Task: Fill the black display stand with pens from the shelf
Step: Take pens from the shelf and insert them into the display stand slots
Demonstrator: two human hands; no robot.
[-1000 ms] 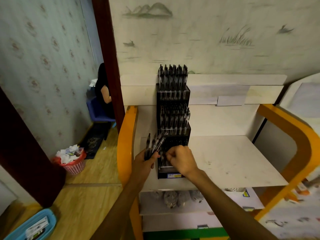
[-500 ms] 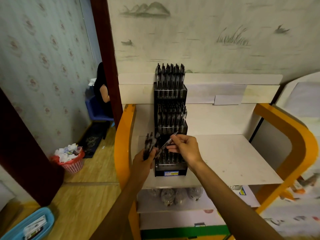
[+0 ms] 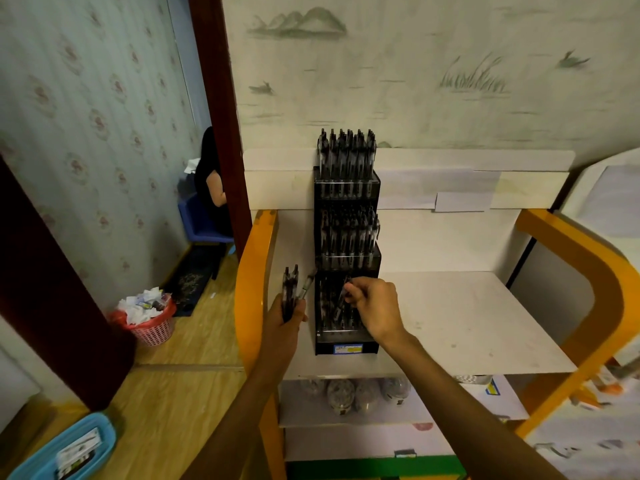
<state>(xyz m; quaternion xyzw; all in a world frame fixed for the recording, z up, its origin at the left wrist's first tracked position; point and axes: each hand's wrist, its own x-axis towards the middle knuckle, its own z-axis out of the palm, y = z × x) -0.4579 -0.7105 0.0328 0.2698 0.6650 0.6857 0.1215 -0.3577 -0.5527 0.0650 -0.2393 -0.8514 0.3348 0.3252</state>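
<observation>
White shelf (image 3: 467, 323) carries my display stand (image 3: 346, 258); left hand (image 3: 287, 320) grasps spare pens (image 3: 290, 289), right hand (image 3: 375, 306) pinches one light, stiff, slippery pen (image 3: 344, 289) mid-barrel.

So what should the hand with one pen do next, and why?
Probably lower that pen into the bottom tier of the black stand. The right hand pinches it just above that tier, while the left hand holds more pens.

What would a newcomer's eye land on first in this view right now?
The tall black display stand at the back left of the white shelf, its upper tiers packed with pens. In front of its bottom tier, the right hand pinches one pen; the left hand holds a small bundle of pens beside the stand.
</observation>
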